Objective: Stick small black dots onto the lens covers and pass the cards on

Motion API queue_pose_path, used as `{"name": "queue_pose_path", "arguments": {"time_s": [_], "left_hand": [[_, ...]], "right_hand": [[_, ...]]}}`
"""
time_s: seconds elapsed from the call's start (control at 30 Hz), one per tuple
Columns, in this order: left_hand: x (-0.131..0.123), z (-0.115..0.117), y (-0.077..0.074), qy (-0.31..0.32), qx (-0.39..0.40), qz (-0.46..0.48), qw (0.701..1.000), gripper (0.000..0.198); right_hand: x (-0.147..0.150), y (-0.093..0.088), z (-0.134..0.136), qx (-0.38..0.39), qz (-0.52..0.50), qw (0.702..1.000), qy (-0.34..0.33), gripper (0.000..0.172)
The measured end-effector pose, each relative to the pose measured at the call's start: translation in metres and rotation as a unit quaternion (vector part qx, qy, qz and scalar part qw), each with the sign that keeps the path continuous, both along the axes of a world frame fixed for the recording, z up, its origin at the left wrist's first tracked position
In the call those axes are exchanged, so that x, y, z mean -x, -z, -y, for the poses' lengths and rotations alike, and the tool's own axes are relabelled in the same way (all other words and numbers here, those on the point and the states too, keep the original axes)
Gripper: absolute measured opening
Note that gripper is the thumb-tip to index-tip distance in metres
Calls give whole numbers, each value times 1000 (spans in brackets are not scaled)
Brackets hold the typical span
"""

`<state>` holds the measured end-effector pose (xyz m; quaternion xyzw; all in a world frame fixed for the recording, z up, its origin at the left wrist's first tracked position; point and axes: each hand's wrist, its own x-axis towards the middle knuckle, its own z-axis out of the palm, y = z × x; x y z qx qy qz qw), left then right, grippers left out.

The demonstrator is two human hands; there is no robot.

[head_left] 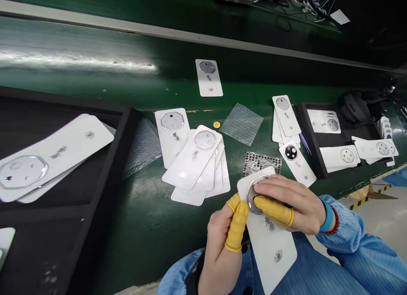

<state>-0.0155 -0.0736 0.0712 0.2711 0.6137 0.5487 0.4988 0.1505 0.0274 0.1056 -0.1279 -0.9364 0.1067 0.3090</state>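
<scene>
A white phone back cover (270,244) with a round silver camera ring is held over my lap, near the bench's front edge. My left hand (227,235) grips its left edge, with yellow finger cots on thumb and forefinger. My right hand (289,206) lies over the cover's top, a cot-covered finger pressing on the camera ring. On the green bench just beyond lies a small dotted sticker sheet (261,162).
A fanned pile of white covers (197,163) lies mid-bench, and one cover (208,77) sits alone on the conveyor belt behind. Black trays hold covers at left (111,168) and right (313,153). Bubble-wrap squares (242,123) and more covers (286,117) lie between.
</scene>
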Motion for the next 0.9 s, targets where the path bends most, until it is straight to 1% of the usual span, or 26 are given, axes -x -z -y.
{"name": "queue_pose_path", "arguments": {"time_s": [0.1,0.17,0.27,0.37,0.53,0.67,0.77,0.83,0.9], "left_hand": [[1,-2,-3,-2,-20,-11,1000,22],[2,-7,-7,3,-47,-4,999,19],[1,-19,-16,35,-74,60,995,19],[0,-29,-24,59,-77,135,986,21],[-1,-36,-32,47,-74,154,984,16],[-2,-38,-31,25,-65,142,987,13],[-2,-40,-26,13,-53,124,991,17],[-1,-38,-21,18,-29,114,993,21],[1,-35,-10,30,4,110,994,23]], "right_hand": [[2,0,1,-17,-3,1000,7,21],[3,1,1,2,-11,1000,1,22],[3,1,0,51,-29,998,-16,26],[5,2,-1,71,-48,996,-23,26],[10,7,1,90,-95,991,-33,31],[15,18,4,114,-140,983,-21,32],[18,21,2,107,-167,980,-4,35],[20,19,1,108,-162,981,-16,37],[20,18,0,127,-135,983,-19,37]]}}
